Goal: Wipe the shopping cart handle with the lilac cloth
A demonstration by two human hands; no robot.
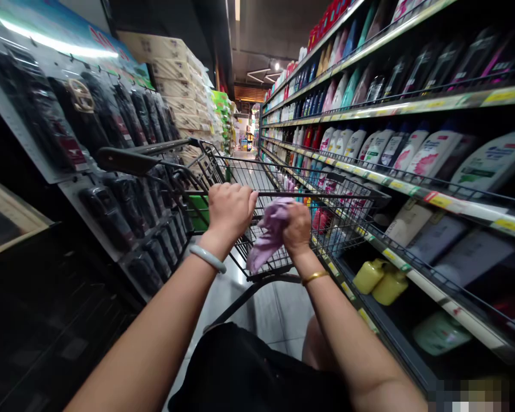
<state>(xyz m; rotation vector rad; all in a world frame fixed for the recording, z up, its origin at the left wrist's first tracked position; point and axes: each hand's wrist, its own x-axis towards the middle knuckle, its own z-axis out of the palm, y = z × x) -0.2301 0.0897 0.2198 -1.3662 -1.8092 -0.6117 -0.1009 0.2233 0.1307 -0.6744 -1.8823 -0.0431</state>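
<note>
A black wire shopping cart (pixel 278 171) stands in front of me, its near top rail crossing under my hands. My left hand (pixel 230 210), with a pale bangle at the wrist, is wrapped round that rail. My right hand (pixel 298 227), with a gold bracelet, is closed on a light purple cloth (pixel 268 237) at the same rail. The cloth hangs down to the left of the right hand, in front of the wire basket. Whether the right fingers also touch the rail is hidden.
Shelves of bottles (pixel 433 151) line the right side, with yellow containers (pixel 369 276) low down. On the left are a rack of packaged items (pixel 129 114) and stacked packs (pixel 175 86). A tiled aisle floor (pixel 278 309) runs ahead.
</note>
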